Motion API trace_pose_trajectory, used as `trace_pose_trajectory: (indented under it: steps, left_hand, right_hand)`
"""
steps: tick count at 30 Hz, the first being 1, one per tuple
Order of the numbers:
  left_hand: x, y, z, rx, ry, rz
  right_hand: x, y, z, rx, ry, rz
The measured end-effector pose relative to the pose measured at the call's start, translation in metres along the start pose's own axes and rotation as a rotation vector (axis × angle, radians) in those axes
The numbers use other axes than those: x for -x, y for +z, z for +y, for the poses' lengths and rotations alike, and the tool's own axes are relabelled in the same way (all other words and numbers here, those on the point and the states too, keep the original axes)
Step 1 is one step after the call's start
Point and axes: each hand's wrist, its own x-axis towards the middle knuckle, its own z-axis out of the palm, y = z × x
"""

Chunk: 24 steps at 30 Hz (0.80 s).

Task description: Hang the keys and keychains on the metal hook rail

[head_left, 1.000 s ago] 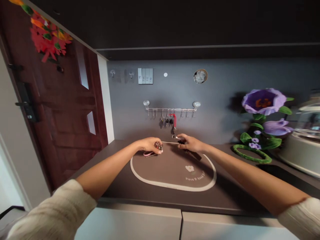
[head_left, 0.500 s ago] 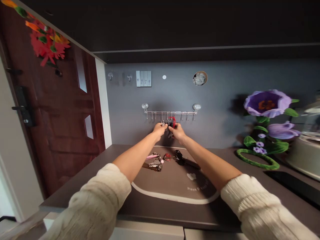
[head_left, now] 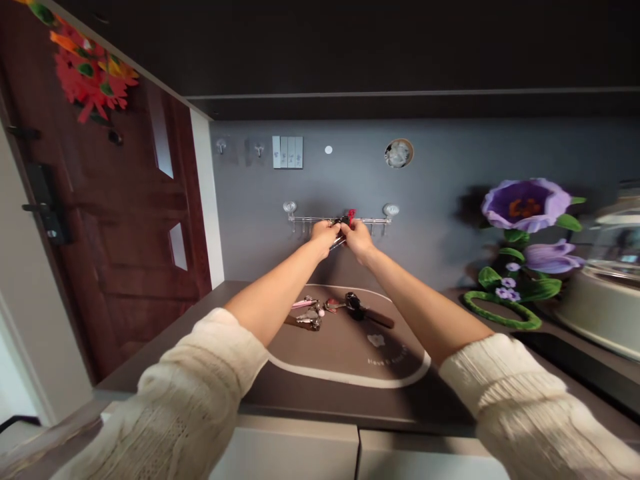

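Note:
My left hand [head_left: 325, 235] and my right hand [head_left: 357, 239] meet at the middle of a clear hook rail [head_left: 310, 219] on the grey wall. Pinched between them is a bunch of keys [head_left: 342, 221], dark and metallic, with a red cord [head_left: 352, 214] sticking up by my right fingers. Both hands are closed, and they hide the middle hooks. Whether the keys hang on a hook I cannot tell. Below, on a brown mat [head_left: 320, 357], lie more key bunches: a pink-strapped one [head_left: 306, 303], a brown-strapped one [head_left: 305, 321], and a black one with a brown strap [head_left: 355, 305].
A dark shelf [head_left: 350, 53] overhangs the counter. Purple crochet flowers [head_left: 525, 207] and a pale appliance with a clear top [head_left: 600, 293] stand at the right. Light switches [head_left: 288, 152] sit above the rail. A dark red door [head_left: 135, 267] is at the left.
Both hands have risen with the keys from below the rail's hooks to the height of its bar. The red cord now points upward. The view has shifted slightly.

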Motion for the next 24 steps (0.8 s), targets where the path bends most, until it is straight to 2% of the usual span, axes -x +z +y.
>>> trace_pose_trajectory:
  steps: [3,7,10,13,16,19,20,22,24]
  left_hand:
    - [0.021,-0.018,-0.011,-0.122,-0.032,-0.128]
    - [0.058,-0.052,-0.033,-0.387,-0.06,-0.342]
    - [0.078,-0.072,-0.035,-0.523,-0.059,-0.425]
    - [0.092,-0.084,-0.017,-0.627,-0.052,-0.572]
    - [0.104,-0.091,0.013,-0.582,-0.014,-0.709]
    - [0.117,-0.096,0.036,-0.453,-0.073,-0.837]
    - [0.121,-0.098,0.041,-0.359,-0.105,-0.843]
    - [0.128,-0.102,0.042,-0.158,-0.179,-0.804]
    - [0.133,-0.107,0.035,0.012,-0.243,-0.704]
  right_hand:
    - [0.025,-0.009,0.009,0.012,0.047,-0.137]
    - [0.066,-0.026,0.03,0.135,0.154,-0.301]
    - [0.084,-0.039,0.033,0.338,0.071,-0.4]
    - [0.089,-0.05,0.017,0.528,-0.047,-0.524]
    - [0.095,-0.058,-0.012,0.52,-0.03,-0.751]
    - [0.108,-0.062,-0.04,0.32,0.176,-0.998]
    - [0.113,-0.063,-0.046,0.229,0.249,-1.035]
    - [0.122,-0.063,-0.052,0.044,0.328,-0.977]
    - [0.129,-0.061,-0.046,-0.11,0.376,-0.862]
